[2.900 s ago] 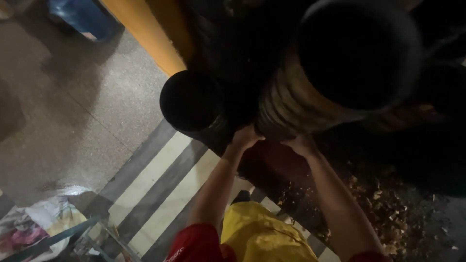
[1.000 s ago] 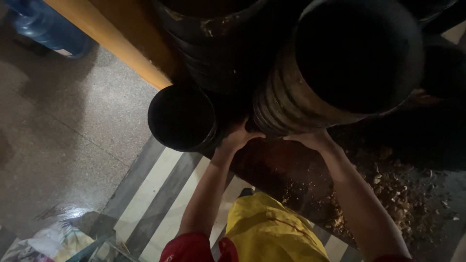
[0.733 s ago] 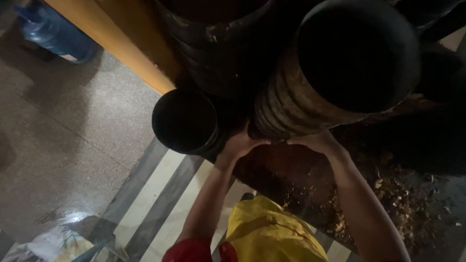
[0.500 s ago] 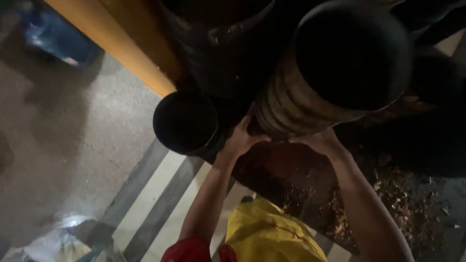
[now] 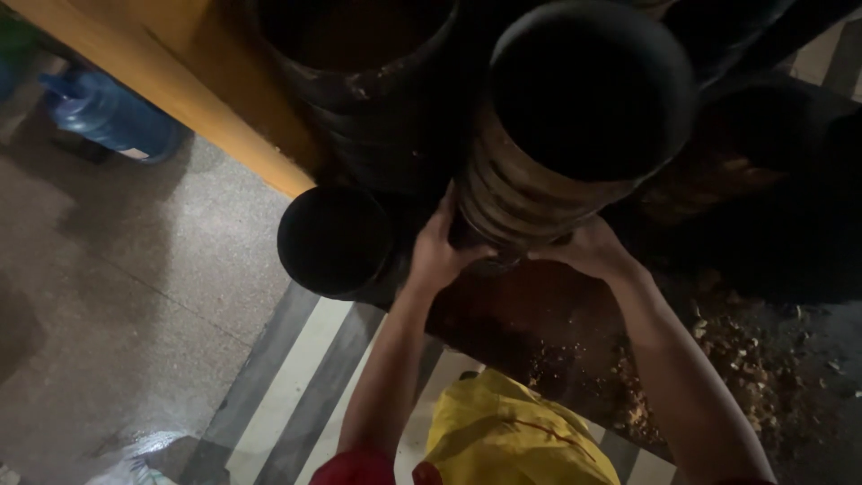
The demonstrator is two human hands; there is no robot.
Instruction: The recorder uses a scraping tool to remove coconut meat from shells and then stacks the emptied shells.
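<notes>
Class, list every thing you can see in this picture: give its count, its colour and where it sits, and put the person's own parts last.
Large ribbed pipe with tan rings and a black open mouth: one, upper centre, held from below.
Smaller black pipe: one, left of it.
Dark corrugated pipe: one, top centre.
Yellow beam: one, slanting across upper left.
Blue water jug: one, upper left floor.
Grey-and-white striped floor: lower centre.
Brown debris: scattered, lower right.
Yellow cloth: one, bottom centre.
Left hand: on the ribbed pipe's underside.
Right hand: likewise.

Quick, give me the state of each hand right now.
Left hand: open, palm pressed against the large ribbed dark pipe.
Right hand: open, cupped under the same pipe's lower edge.
</notes>
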